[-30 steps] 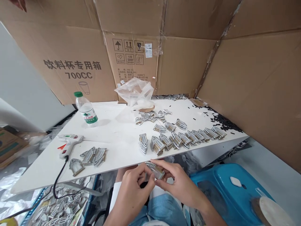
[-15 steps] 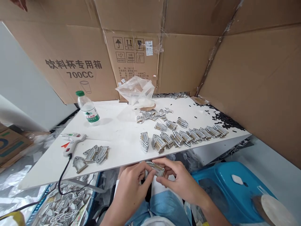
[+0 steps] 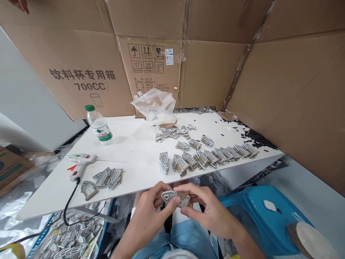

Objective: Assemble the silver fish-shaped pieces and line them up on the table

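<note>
A gray frame-shaped piece (image 3: 183, 202) is held above the lap, just in front of the near edge of the white surface (image 3: 137, 172). It is pinched by the left hand (image 3: 151, 210), whose thumb is pressed across its face, and its other end is gripped by the fingers and thumb of the right hand (image 3: 208, 208). On the surface, a loose cluster (image 3: 104, 180) of similar pieces is laid beside a glue gun (image 3: 82, 165), and stacks (image 3: 219, 155) are lined up along the near edge toward the right. Farther back, a bottle (image 3: 99, 127) and a plastic bag (image 3: 156, 104) are seen, backed by cardboard (image 3: 210, 72).
</note>
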`<state>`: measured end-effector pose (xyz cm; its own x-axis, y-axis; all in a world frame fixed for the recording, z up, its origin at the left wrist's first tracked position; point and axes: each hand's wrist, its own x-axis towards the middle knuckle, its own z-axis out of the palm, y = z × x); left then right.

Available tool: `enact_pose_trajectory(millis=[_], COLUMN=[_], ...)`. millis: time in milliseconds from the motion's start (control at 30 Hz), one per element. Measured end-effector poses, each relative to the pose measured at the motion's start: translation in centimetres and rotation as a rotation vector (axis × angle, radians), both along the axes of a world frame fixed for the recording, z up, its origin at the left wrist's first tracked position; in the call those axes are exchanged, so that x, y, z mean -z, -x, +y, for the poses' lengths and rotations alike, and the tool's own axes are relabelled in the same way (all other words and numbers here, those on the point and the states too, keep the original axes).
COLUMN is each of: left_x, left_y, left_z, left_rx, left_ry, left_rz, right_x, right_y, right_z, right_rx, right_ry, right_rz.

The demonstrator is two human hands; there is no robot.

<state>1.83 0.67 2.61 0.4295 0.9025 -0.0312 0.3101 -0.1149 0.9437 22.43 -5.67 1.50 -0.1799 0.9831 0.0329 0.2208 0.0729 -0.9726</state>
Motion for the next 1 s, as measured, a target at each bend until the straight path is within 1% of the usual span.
enact_pose_trajectory(millis=[67, 100, 200, 300, 367, 467, 567, 667, 733, 767, 867, 933, 1000], left_x=[-0.2, -0.2, -0.3, -0.4, -0.5, -0.3, 0.0, 0.0, -0.3, -0.4, -0.9, -1.2, -1.5], left_y=[0.0, 0.0, 0.1, 0.2, 0.3, 0.4, 0.5, 0.9, 1.2, 1.3, 1.7, 1.9, 2.0], left_z=[0.1, 0.1, 0.2, 0.2, 0.2, 0.2, 0.1, 0.0, -0.1, -0.1, -0.3, -0.5, -0.6], left_rx=[0.114, 0.129, 0.099, 0.104, 0.104, 0.108, 0.117, 0.124, 0.129, 0.135, 0.167, 0.179, 0.177], left_ry=[0.098, 0.121, 0.132, 0.161, 0.192, 0.226, 0.229, 0.211, 0.198, 0.191, 0.186, 0.192, 0.208], left_rz=[-0.036, -0.051, -0.080, -0.125, -0.153, -0.192, -0.224, -0.209, -0.199, -0.202, -0.202, -0.174, -0.144], right_x=[0.0, 0.0, 0.4, 0.8, 1.0, 1.2, 0.9, 0.0, -0.8, -1.3, -2.4, -2.9, -3.3], right_y=[0.3, 0.5, 1.0, 1.2, 1.2, 1.3, 1.1, -0.5, -2.3, -3.4, -6.5, -7.8, -8.2], right_z=[0.0, 0.0, 0.0, 0.1, 0.2, 0.3, 0.5, 1.4, 2.7, 3.7, 7.4, 10.4, 13.4], right_rx=[0.007, 0.021, 0.070, 0.129, 0.116, 0.056, 0.066, 0.117, 0.186, 0.231, 0.339, 0.336, 0.267], right_ry=[-0.029, -0.063, -0.229, -0.383, -0.467, -0.581, -0.683, -0.761, -0.755, -0.728, -0.593, -0.509, -0.442], right_rz=[0.016, -0.007, -0.146, -0.236, -0.279, -0.367, -0.439, -0.476, -0.495, -0.505, -0.554, -0.609, -0.682])
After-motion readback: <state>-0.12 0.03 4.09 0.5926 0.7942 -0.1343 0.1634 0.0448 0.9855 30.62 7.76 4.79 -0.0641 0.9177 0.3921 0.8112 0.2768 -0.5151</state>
